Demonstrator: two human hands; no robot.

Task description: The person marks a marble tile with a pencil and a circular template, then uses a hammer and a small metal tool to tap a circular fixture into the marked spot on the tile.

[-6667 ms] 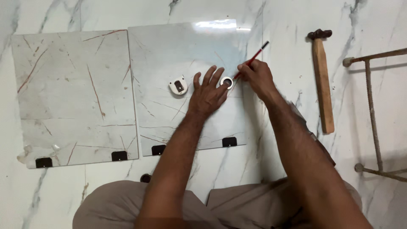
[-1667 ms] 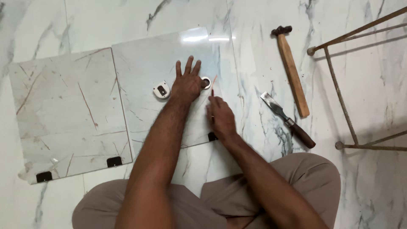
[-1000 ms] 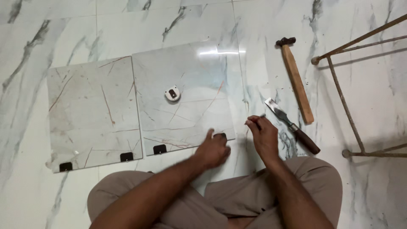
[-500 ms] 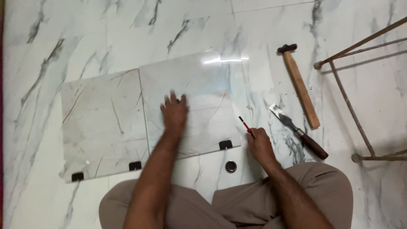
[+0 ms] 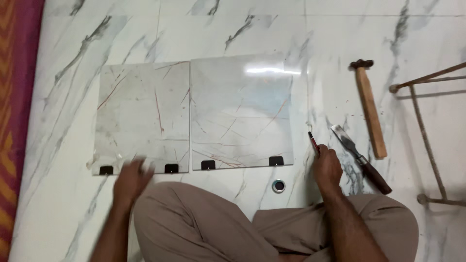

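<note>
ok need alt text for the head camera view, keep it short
A seated person's right hand holds a red pencil on a marble floor, while the blurred left hand is at the near edge of two square panels. A chisel and hammer lie to the right.

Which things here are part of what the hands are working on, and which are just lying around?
In hand or nearest:
red pencil in right hand
left panel by the blurred left hand
right panel
small ring

Lying about:
hammer
chisel
metal frame
</note>
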